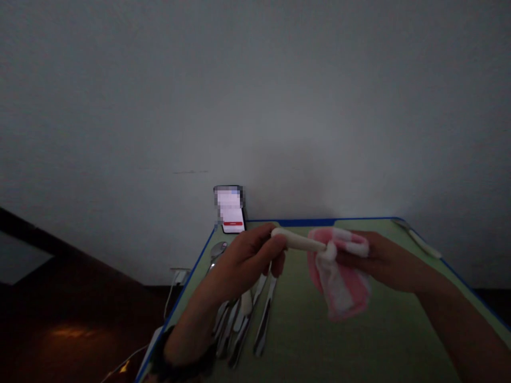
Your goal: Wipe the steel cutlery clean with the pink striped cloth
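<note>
Handle (300,242) pinched at one end in left hand (252,252); pink-white cloth (344,287) around other, grasped in right hand (381,258).

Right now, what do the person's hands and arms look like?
The left hand and right hand wear no gloves. A dark band goes round the left forearm; it's too dim to tell whether it's a bracelet or a cuff. The right forearm shows no sleeve or band.

Occlusions and crops.
Pale handle (299,241): far end hidden in cloth (346,292). Phone screen (230,205): pixelated, unreadable. Cutlery (262,324): partly behind left forearm (195,319). Tabletop (383,335): near edge cropped.
</note>
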A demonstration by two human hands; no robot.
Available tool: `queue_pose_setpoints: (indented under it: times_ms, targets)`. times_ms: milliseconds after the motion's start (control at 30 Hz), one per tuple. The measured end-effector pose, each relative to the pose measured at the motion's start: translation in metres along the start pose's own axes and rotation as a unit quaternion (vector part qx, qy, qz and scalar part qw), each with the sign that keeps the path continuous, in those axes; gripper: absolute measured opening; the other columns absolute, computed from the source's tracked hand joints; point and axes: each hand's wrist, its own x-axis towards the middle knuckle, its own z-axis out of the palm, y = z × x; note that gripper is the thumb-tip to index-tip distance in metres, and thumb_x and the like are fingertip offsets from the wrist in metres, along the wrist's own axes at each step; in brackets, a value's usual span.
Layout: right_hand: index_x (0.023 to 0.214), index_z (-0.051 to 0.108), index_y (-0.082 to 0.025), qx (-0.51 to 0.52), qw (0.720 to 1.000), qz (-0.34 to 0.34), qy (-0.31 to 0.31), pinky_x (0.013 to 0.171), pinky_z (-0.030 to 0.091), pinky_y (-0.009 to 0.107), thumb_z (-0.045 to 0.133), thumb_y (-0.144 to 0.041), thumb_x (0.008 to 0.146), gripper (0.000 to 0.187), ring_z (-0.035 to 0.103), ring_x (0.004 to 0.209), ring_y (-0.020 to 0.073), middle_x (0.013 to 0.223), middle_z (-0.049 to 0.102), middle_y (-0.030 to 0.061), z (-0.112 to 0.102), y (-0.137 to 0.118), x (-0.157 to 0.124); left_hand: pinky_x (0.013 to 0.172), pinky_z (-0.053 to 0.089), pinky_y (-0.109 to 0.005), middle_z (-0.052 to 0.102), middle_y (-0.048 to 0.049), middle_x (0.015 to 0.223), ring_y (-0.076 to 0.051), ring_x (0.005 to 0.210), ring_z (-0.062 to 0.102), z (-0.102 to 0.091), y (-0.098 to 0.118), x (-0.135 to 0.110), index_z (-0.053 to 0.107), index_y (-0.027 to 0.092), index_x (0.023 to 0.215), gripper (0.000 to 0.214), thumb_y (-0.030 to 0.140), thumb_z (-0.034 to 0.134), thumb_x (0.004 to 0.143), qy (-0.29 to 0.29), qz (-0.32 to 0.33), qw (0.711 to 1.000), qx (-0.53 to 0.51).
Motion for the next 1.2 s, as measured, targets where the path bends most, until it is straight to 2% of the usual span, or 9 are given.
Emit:
queue_pose_setpoints:
  times_ms: [67,133,333,467,700,800,900,1033,1200]
  targets:
    - [0.100,0.060,-0.022,-0.082,0.993,-0.004,-0.080,0.065,0.042,0.023,0.051,-0.035,0.084,0.023,0.057,0.075,0.0140,0.088,0.065,0.0010,-0.001,-0.024,-0.002,0.047,0.034,-0.019,0.055,0.0016,0.056,-0.009,0.050,0.047,-0.004,0.012,0.001,0.054,0.017,0.073,0.035,0.041,0.036,0.091,-0.055,-0.024,0.997,0.048]
    - [0.093,0.060,-0.023,-0.141,0.985,0.012,-0.095,0.059,0.040,0.022,0.047,-0.037,0.086,0.021,0.056,0.067,0.0122,0.079,0.065,-0.0008,0.000,-0.042,0.001,0.045,0.031,-0.020,0.055,0.0019,0.056,-0.009,0.049,0.046,-0.004,0.021,0.003,0.055,0.018,0.073,0.036,0.044,0.039,0.089,-0.067,-0.031,0.990,0.117]
    - [0.090,0.062,-0.022,-0.123,0.992,0.009,0.006,0.061,0.043,0.021,0.047,-0.035,0.086,0.020,0.058,0.071,0.0129,0.083,0.066,-0.0004,-0.012,-0.044,0.022,0.056,0.036,-0.022,0.064,0.0014,0.074,-0.013,0.065,0.055,0.000,0.022,0.014,0.060,0.024,0.089,0.027,0.046,0.045,0.086,-0.034,0.000,0.992,0.124]
    - [0.085,0.062,-0.020,-0.140,0.989,0.001,0.037,0.060,0.042,0.023,0.048,-0.033,0.085,0.019,0.057,0.068,0.0142,0.078,0.065,0.0010,-0.024,-0.031,0.036,0.056,0.040,-0.023,0.067,0.0024,0.080,-0.014,0.065,0.057,-0.013,0.010,0.018,0.061,0.030,0.097,0.022,0.044,0.052,0.082,-0.016,-0.018,0.987,0.162]
    - [0.093,0.063,-0.024,-0.204,0.973,0.000,0.106,0.061,0.043,0.024,0.046,-0.034,0.087,0.021,0.057,0.066,0.0146,0.080,0.066,0.0024,-0.032,-0.018,0.050,0.069,0.049,-0.029,0.070,-0.0018,0.095,-0.020,0.079,0.064,-0.034,-0.018,0.022,0.064,0.032,0.107,0.030,0.041,0.047,0.084,0.086,-0.064,0.979,0.173]
    - [0.103,0.062,-0.027,-0.223,0.968,-0.025,0.114,0.063,0.043,0.025,0.045,-0.034,0.087,0.024,0.058,0.067,0.0153,0.082,0.066,0.0030,-0.030,-0.017,0.053,0.067,0.051,-0.030,0.071,-0.0022,0.095,-0.021,0.075,0.066,-0.033,-0.030,0.027,0.063,0.032,0.109,0.034,0.046,0.047,0.082,0.053,-0.126,0.976,0.166]
    - [0.109,0.059,-0.029,-0.201,0.975,-0.033,0.093,0.068,0.045,0.027,0.044,-0.032,0.087,0.027,0.060,0.076,0.0170,0.090,0.067,0.0039,-0.028,-0.018,0.053,0.076,0.049,-0.032,0.069,-0.0027,0.103,-0.023,0.088,0.064,-0.026,-0.035,0.032,0.061,0.032,0.112,0.036,0.046,0.046,0.083,0.008,-0.142,0.975,0.169]
    - [0.093,0.064,-0.026,-0.163,0.986,-0.008,0.042,0.065,0.043,0.022,0.050,-0.028,0.085,0.016,0.060,0.074,0.0134,0.087,0.068,0.0001,-0.022,-0.021,0.057,0.069,0.048,-0.028,0.071,-0.0027,0.090,-0.021,0.081,0.064,-0.014,-0.024,0.035,0.065,0.028,0.097,0.031,0.044,0.041,0.085,-0.016,-0.155,0.977,0.146]
    - [0.079,0.060,-0.019,-0.140,0.989,-0.034,-0.025,0.058,0.037,0.020,0.052,-0.021,0.083,0.009,0.055,0.062,0.0090,0.071,0.063,-0.0031,-0.014,-0.017,0.063,0.056,0.044,-0.025,0.071,-0.0015,0.080,-0.020,0.066,0.063,-0.015,-0.012,0.026,0.065,0.031,0.091,0.025,0.046,0.050,0.078,-0.123,-0.067,0.986,0.095]
